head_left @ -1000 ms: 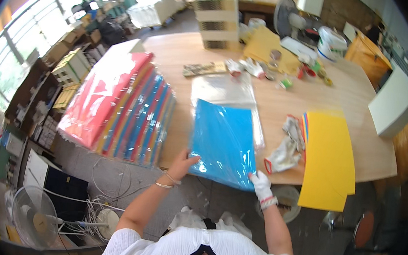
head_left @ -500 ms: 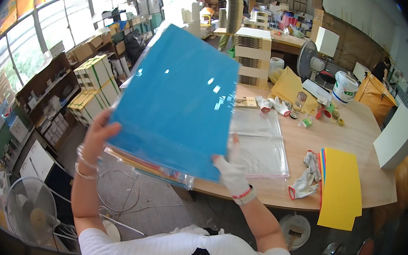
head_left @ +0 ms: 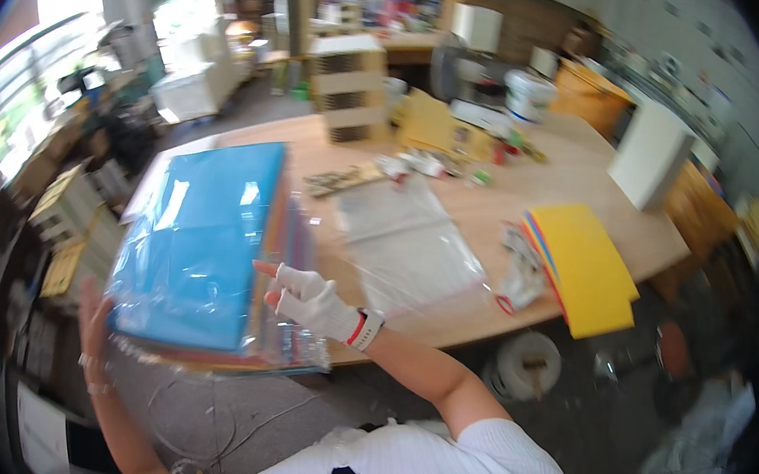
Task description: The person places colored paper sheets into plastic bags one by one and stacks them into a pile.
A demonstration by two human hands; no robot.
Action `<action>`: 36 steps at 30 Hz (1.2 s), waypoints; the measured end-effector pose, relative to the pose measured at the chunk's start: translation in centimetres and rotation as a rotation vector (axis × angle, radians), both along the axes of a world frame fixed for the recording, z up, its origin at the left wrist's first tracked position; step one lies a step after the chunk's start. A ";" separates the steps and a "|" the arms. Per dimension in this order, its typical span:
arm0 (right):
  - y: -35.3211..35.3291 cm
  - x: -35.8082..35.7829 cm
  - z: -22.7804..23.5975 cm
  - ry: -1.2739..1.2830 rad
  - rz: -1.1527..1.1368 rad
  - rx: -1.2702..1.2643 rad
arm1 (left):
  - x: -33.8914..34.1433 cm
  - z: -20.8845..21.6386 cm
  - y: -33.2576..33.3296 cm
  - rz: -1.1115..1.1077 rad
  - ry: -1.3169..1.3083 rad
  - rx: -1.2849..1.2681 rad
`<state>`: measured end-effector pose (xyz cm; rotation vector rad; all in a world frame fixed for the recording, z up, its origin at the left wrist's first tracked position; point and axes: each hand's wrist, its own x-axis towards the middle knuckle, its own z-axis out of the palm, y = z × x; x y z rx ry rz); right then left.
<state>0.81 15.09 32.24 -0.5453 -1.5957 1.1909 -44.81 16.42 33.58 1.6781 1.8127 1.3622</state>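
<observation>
A blue pack of sheets (head_left: 207, 229) in clear plastic lies on top of a stack of colored packs (head_left: 285, 246) at the table's left side. My left hand (head_left: 97, 324), bare with bracelets at the wrist, is flat with fingers stretched, at the stack's near left edge; it is blurred. My right hand (head_left: 313, 306), in a white fingerless-tipped glove, points its bare fingertips at the stack's right side, apart and gripping nothing I can see. Right of it lies an empty clear plastic bag (head_left: 415, 250) flat on the table.
Yellow, blue and red sheets (head_left: 578, 265) lie at the table's right edge beside a white glove (head_left: 522, 274). Farther back are a box stack (head_left: 348, 88), yellow envelopes (head_left: 431, 123), a white bucket (head_left: 530, 96) and a white box (head_left: 651, 153). A round bin (head_left: 527, 365) stands below the front edge.
The blue pack, held up in both hands before, now lies on the stack at left. Both hands have let go of it. The view has turned, so the table sits farther left.
</observation>
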 end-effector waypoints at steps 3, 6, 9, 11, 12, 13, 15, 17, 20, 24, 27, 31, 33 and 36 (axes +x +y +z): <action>-1.8 5.6 -5.4 -0.041 -0.255 0.190 | 5.6 4.1 -5.5 0.391 0.611 0.442; -9.2 17.5 -10.1 -0.631 -0.992 0.191 | 18.0 3.9 -9.9 0.229 0.599 0.694; -16.4 27.9 -12.8 -1.205 -1.568 0.137 | 22.0 0.8 -13.2 -0.435 0.274 1.168; -20.9 34.8 -15.1 -1.646 -1.616 -0.038 | 23.0 1.1 -12.7 -1.054 0.393 0.773; -20.9 36.7 -16.0 -1.658 -1.576 -0.054 | 24.9 -1.3 -13.5 -0.937 0.128 0.702; -20.3 38.7 -16.4 -1.663 -1.538 -0.058 | 27.9 -3.9 -14.3 -0.801 -0.126 0.636; -21.4 45.0 -17.3 -1.663 -1.492 0.146 | 34.4 -4.2 -13.3 -0.621 -0.104 0.601; -21.2 49.0 -16.3 -1.563 -1.562 0.316 | 37.3 -4.9 -11.6 -0.834 -0.156 0.473; -20.0 54.1 -13.1 -1.296 -1.552 0.365 | 43.4 -6.0 -10.0 -0.815 -0.131 0.363; -19.7 57.2 -16.4 -1.349 -1.115 0.247 | 51.0 -6.8 -8.6 -0.838 -0.050 0.151; -19.5 56.5 -17.1 -1.282 -1.160 0.261 | 55.4 -8.0 -8.3 -0.881 0.014 0.077; -19.1 55.5 -14.8 -1.223 -1.061 0.146 | 56.9 -7.0 -7.0 -0.600 0.534 0.384; -18.5 54.4 -14.2 -1.266 -1.053 0.120 | 52.3 -4.4 -6.5 -0.285 0.557 0.535; -19.1 53.7 -15.9 -1.317 -1.182 0.093 | 46.6 0.8 -7.9 -0.119 0.289 0.870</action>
